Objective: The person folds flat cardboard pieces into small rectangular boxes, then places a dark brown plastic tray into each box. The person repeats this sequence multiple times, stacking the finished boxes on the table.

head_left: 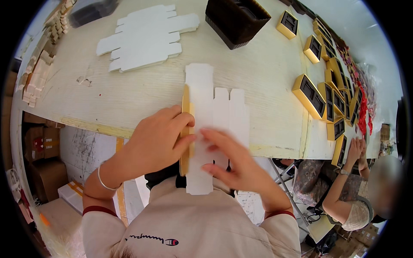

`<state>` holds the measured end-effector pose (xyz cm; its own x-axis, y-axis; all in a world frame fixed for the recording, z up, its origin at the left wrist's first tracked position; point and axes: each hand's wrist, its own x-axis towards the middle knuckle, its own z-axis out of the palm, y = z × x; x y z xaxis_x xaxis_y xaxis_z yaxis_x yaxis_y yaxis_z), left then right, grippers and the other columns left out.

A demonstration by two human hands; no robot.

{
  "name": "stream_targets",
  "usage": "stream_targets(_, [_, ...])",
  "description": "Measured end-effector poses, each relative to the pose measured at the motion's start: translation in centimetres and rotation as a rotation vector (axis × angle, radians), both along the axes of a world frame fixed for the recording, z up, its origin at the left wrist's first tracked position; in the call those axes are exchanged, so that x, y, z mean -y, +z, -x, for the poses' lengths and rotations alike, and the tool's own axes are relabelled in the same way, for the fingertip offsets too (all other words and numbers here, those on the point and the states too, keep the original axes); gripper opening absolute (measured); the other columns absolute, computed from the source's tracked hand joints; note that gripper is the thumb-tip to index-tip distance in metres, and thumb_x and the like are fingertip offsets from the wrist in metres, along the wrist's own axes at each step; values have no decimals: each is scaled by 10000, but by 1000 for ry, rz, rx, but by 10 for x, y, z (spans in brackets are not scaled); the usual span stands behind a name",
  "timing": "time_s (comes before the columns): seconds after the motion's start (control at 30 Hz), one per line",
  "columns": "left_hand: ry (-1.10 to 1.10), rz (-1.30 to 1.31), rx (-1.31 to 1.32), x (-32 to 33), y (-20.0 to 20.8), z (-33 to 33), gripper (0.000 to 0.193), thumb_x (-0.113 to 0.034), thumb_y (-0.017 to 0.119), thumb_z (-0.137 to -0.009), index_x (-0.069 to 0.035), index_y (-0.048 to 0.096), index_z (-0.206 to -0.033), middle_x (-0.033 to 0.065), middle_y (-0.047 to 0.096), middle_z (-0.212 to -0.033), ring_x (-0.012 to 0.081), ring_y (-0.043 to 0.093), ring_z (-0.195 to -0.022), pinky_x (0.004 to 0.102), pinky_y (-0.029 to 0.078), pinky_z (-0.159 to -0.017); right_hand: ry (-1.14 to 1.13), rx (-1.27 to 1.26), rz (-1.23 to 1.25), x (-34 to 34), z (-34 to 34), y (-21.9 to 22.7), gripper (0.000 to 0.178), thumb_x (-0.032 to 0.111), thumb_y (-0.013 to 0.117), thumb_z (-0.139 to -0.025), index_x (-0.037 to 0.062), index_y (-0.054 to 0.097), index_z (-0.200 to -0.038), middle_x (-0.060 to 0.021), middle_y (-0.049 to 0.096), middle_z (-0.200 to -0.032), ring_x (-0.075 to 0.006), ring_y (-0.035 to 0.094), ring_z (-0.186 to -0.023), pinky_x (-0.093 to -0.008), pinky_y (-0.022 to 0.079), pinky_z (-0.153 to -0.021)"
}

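Observation:
A flat die-cut box blank [201, 94], white on its upper face, lies across the table's near edge in front of me. Along its left side a gold panel [185, 96] stands folded up. My left hand [165, 131] pinches that gold edge between thumb and fingers. Just right of it, my right hand [230, 161] is over the white panel, fingers apart and slightly blurred, holding nothing. Slotted flaps of the blank [230, 105] spread out to the right, partly under my right hand.
A stack of white box blanks [146, 38] lies at the far left. Dark plastic trays [236, 21] stand at the far middle. Several gold boxes with dark inserts [309, 95] sit at right, near a co-worker's hands [356, 148]. Folded pieces [38, 79] line the left edge.

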<state>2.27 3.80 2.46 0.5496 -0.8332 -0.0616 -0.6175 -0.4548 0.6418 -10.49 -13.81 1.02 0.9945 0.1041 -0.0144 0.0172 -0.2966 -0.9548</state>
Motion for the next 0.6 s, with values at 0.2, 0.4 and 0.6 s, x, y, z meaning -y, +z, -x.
stream_targets(0.2, [-121,54,87,14,-10,-26,131,-7,523,-852,-56,553,-970,87,578,-879,287,581,-721,368,463,-630,179,404,819,44,29,-15,495,327,747,-739,78,648,-1155,-151,541,-1316,-342,495,-1228,-495,390,-1011])
stream_targets(0.4, [-271,220,158,43,-18,-40,174,28,513,-837,-59,545,-985,107,598,-859,318,583,-760,376,468,-641,74,600,735,23,15,-17,249,154,724,-746,27,634,-940,-120,626,-942,-262,614,-845,-350,496,-704])
stream_targets(0.6, [-304,224,139,43,-22,-44,204,52,537,-812,-65,542,-978,99,596,-852,309,581,-764,380,466,-641,-74,700,886,11,-19,-24,227,89,656,-723,30,590,-932,-111,547,-931,-247,546,-854,-341,451,-703])
